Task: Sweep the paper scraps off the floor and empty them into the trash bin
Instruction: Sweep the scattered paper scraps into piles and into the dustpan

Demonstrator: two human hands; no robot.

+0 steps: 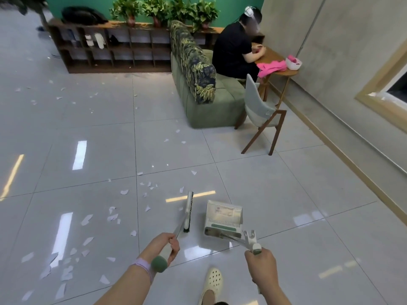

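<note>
My left hand (166,244) grips the handle of a white broom (188,211) whose brush head rests on the tiled floor just left of the dustpan. My right hand (261,266) grips the long handle of a white and green dustpan (222,219) that stands on the floor with its mouth facing away from me. Several white paper scraps (88,219) lie scattered over the tiles to the left of the broom, and more paper scraps (149,186) lie ahead of it. No trash bin is in view.
A green sofa (211,111) stands ahead, with a chair (259,115) and a wooden table (275,60) to its right, where a person (235,49) sits. A wooden shelf (110,49) with plants lines the back. A wall runs along the right. My foot in a white shoe (212,282) is below the dustpan.
</note>
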